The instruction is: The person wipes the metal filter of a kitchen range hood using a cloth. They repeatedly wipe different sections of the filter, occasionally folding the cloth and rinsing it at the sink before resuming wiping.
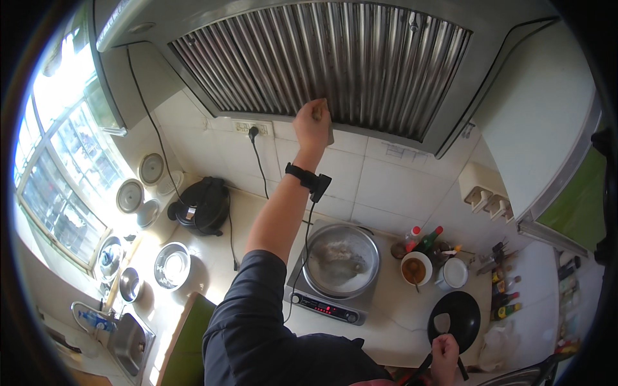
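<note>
My left hand (311,126) is raised to the lower edge of the metal range hood (309,62), its fingers closed on a thin brownish cloth or pad, only partly visible. A black strap with a small device sits on that wrist. Below, a metal pot (342,260) with whitish, cloudy contents stands on an induction cooker (328,309) whose display is lit red. At the lower right my right hand (445,354) is closed by a black frying pan (458,318). A spatula (442,323) rests over the pan, its handle end hidden by that hand.
Right of the cooker stand a white bowl of brown sauce (414,271), a white enamel container (454,273) and several bottles (428,239). A black appliance (203,205), metal bowls (172,266) and a sink (129,343) are at left. Cords hang near the wall socket (251,128).
</note>
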Demonstrator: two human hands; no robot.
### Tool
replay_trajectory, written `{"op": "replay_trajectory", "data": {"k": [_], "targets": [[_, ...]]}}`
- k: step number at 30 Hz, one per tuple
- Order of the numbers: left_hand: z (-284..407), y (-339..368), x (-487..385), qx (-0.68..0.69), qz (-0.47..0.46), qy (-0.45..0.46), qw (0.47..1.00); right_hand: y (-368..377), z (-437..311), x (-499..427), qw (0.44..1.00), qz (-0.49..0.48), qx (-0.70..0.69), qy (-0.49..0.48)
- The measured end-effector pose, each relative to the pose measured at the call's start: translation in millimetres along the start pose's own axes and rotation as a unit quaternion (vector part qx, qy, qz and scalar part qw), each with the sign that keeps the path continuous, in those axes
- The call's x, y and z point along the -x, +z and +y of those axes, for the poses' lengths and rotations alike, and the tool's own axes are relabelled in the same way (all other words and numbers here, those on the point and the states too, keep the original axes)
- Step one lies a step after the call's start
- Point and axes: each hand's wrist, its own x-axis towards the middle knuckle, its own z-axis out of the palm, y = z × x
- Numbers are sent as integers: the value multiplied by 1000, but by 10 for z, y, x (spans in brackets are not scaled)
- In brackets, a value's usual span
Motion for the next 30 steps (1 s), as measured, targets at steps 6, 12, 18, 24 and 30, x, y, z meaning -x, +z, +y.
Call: {"op": "replay_trajectory", "data": {"k": [6,12,18,24,30], "targets": [[-101,14,65,-51,-1,108,993,-7,-74,11,995,-30,72,-61],[-124,31,41,-34,-2,74,997,-43,-261,58,991,-57,103,-64],[-114,30,10,-73,7,126,989,-78,-282,85,991,-67,100,-51],[318,-47,-367,-71,46,141,986,-94,-228,64,991,-63,104,-63],[1004,-252,-1010,-34,68,151,986,-108,-273,63,988,-68,127,-60]]}}
